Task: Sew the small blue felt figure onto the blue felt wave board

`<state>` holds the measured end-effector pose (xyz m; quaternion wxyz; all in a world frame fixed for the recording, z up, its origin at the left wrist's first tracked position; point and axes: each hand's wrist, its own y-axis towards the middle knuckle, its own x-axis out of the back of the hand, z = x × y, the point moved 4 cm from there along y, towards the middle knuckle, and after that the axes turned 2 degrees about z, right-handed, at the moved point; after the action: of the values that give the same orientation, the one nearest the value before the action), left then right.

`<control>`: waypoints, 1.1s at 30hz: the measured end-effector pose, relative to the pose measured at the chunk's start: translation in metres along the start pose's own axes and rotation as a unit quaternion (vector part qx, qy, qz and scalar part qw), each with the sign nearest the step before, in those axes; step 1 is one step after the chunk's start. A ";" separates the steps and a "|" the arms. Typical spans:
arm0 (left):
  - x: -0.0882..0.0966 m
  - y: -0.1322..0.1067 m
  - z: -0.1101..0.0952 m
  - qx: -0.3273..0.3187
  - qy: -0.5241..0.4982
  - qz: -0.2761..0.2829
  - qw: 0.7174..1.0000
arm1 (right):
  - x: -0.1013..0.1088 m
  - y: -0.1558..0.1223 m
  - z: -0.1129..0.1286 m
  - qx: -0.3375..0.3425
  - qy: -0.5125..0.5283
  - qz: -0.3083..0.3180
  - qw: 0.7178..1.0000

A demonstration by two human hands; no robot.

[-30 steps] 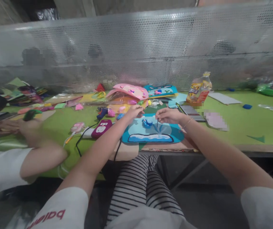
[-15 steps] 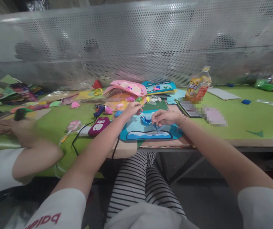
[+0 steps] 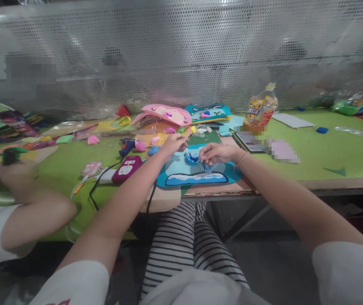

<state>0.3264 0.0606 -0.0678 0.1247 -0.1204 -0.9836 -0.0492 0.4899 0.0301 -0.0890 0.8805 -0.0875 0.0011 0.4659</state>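
Note:
A blue foam sheet (image 3: 216, 181) lies at the table's front edge, with a white-and-blue, black-outlined band along its near side. A small blue snail-like clay figure (image 3: 191, 158) rests on it between my hands. My right hand (image 3: 216, 154) is pinched just right of the figure, above the sheet; a thin dark strip and something pale and see-through show under its fingertips, too small to name. My left hand (image 3: 175, 144) hovers by the sheet's far left corner, its fingers curled together. Whatever they may hold is hidden.
On the left lie a glue gun (image 3: 127, 147), a purple power bank (image 3: 127, 169) and cables. Decorated pink (image 3: 169, 113) and blue (image 3: 207, 112) foam pieces stand behind. A snack bag (image 3: 259, 111) sits back right. A co-worker's arm (image 3: 45, 203) reaches in at left.
The view has shifted slightly, moving the table things a little left. Both my hands keep nearly the same places over the sheet, the right still pinched beside the blue figure.

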 end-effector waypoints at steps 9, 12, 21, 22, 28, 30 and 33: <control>0.000 0.003 0.002 -0.002 0.006 0.003 1.000 | 0.002 0.000 -0.003 -0.018 0.005 0.006 1.000; 0.000 0.004 0.004 -0.005 0.008 0.005 1.000 | 0.004 0.000 -0.004 -0.024 0.011 0.006 1.000; 0.001 0.005 0.005 -0.010 0.008 0.007 1.000 | 0.004 -0.002 -0.003 -0.017 0.013 0.009 1.000; 0.001 0.005 0.004 -0.011 0.009 0.007 1.000 | 0.004 -0.002 -0.003 -0.018 0.012 0.012 1.000; 0.001 0.003 0.003 -0.009 0.010 0.008 1.000 | 0.002 -0.003 -0.003 -0.032 0.003 0.008 0.999; 0.001 0.003 0.002 -0.008 0.008 0.007 1.000 | 0.003 -0.003 -0.003 -0.034 0.001 0.007 0.999; 0.001 0.003 0.003 -0.007 0.007 0.006 1.000 | 0.004 -0.003 -0.004 -0.036 -0.003 0.012 0.999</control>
<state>0.3256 0.0643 -0.0699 0.1310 -0.1268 -0.9817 -0.0557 0.4946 0.0313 -0.0931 0.8711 -0.1178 -0.0170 0.4765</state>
